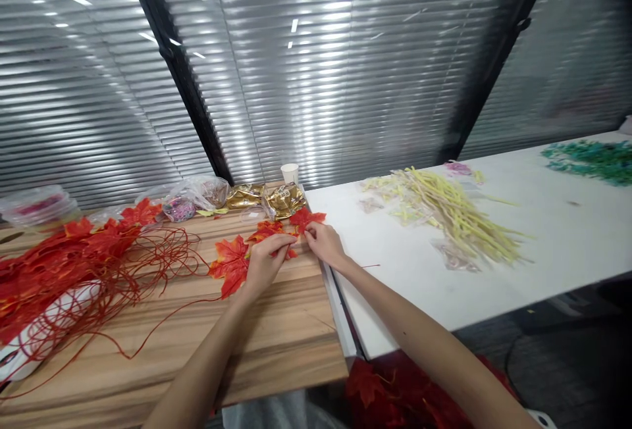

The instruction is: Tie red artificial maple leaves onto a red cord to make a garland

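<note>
Red-orange artificial maple leaves lie along a red cord (170, 314) on the wood-grain table. My left hand (266, 261) is closed in a pinch at the middle leaf (266, 229), whose edges show around the fingers. The fingers of my right hand (323, 242) pinch the base of another maple leaf (307, 217), close beside my left fingertips. A larger maple leaf (231, 263) rests flat left of my left wrist. Past my right forearm a thin red cord end (371, 265) shows on the white table. What lies exactly between the fingertips is too small to tell.
A heap of red maple leaves (64, 258) and tangled red cord (148, 254) covers the left. Gold packets (284, 201), a paper cup (289, 173) and plastic tubs (39, 208) stand behind. Yellow stems (454, 215) and green foliage (597, 160) lie on the white table (553, 238).
</note>
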